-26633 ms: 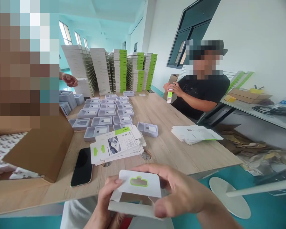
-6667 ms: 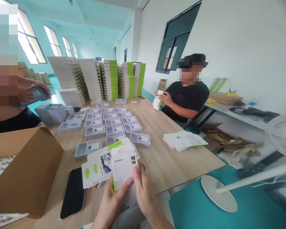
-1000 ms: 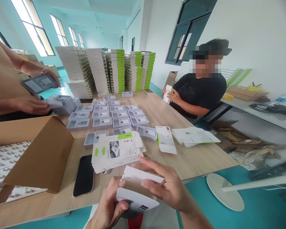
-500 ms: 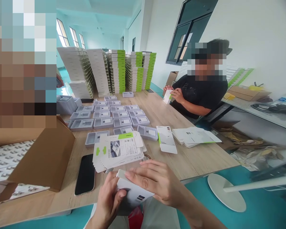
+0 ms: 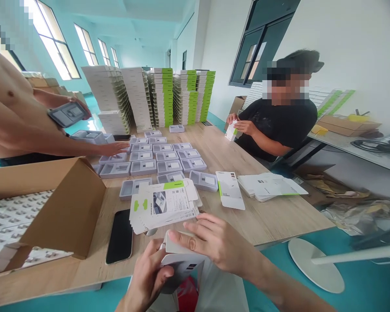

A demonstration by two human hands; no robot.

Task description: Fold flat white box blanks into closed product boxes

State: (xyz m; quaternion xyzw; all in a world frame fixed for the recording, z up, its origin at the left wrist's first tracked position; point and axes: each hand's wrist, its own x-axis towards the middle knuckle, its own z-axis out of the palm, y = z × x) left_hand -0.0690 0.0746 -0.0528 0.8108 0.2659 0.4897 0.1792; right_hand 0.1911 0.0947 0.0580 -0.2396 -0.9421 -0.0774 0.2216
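Note:
A white cardboard box (image 5: 182, 262) is held low at the table's near edge, its end flap lifted partly open. My left hand (image 5: 151, 271) is closed around the box's left side, the thumb on its near face. Across the top, my right hand (image 5: 214, 242) grips the flap end, thumb along the flap and fingers extended past its far side. Just beyond lies a fanned stack of flat printed cartons (image 5: 164, 203) with green bands. A black phone (image 5: 119, 236) rests left of that stack.
Rows of grey plastic trays (image 5: 169, 167) cover the table's middle. An open brown carton (image 5: 65, 212) of small white parts stands left. More flat cartons (image 5: 269, 185) lie right, tall box stacks (image 5: 160, 97) behind. One co-worker (image 5: 279, 121) handles a box; another person's hand (image 5: 115, 148) reaches the trays.
The box's flap has lifted, with my right hand shifted slightly up along it. My left hand keeps its hold. At left, another person's arms show, one hand holding a tray.

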